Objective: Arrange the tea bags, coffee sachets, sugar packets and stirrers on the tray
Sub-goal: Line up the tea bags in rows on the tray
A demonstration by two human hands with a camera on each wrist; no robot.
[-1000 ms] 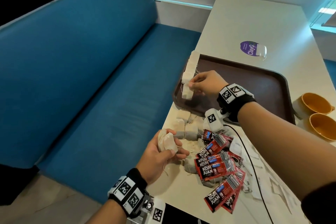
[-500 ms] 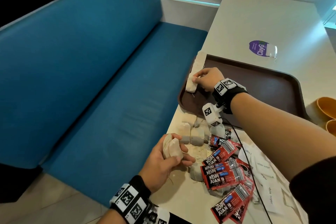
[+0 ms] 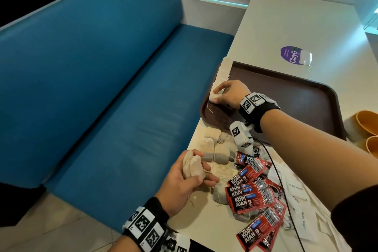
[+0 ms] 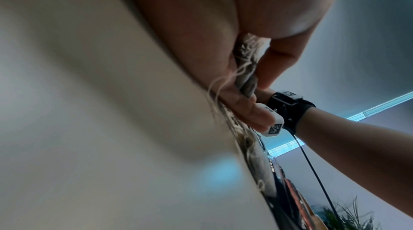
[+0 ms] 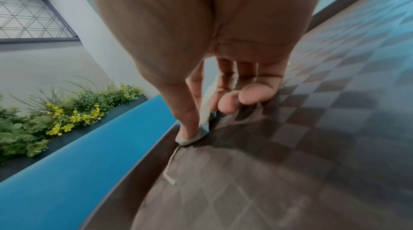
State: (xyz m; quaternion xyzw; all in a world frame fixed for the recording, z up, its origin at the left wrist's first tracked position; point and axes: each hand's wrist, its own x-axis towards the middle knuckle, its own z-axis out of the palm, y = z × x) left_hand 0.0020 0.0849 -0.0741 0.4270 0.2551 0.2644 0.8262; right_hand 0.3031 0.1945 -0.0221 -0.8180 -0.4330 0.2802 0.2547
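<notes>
Fingers (image 5: pixel 192 120) of the right hand (image 3: pixel 230 94) pinch one tea bag (image 3: pixel 214 98) down at the tray's (image 3: pixel 306 96) left rim, ending a row of tea bags (image 3: pixel 224 70) along that edge; the left hand (image 3: pixel 184 186) curls round a few spare bags (image 3: pixel 193 166) above the table's near edge; loose bags, coffee sachets (image 3: pixel 250 194) and sugar packets (image 3: pixel 294 190) wait beside it. Judged risk: the bag, propped against the sloped rim, may tip or slide once released, or its dangling string (image 5: pixel 171 165) may snag a finger and disturb the row.
</notes>
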